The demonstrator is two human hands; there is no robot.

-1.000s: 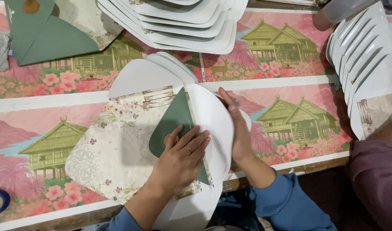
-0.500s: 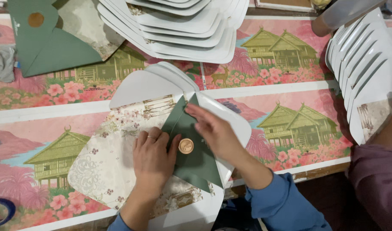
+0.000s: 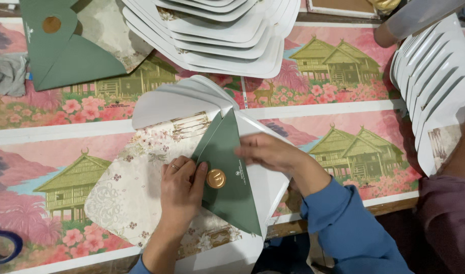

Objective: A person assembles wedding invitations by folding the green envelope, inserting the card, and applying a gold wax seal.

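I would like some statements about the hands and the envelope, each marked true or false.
1. The left hand rests on the green flap. True.
2. The round seal on the flap is blue. False: it is gold.
3. The right hand holds scissors. False: it touches the flap's right edge and holds no tool.
4. White card stacks lie beyond the hands. True.
5. The left hand wears a ring. True.
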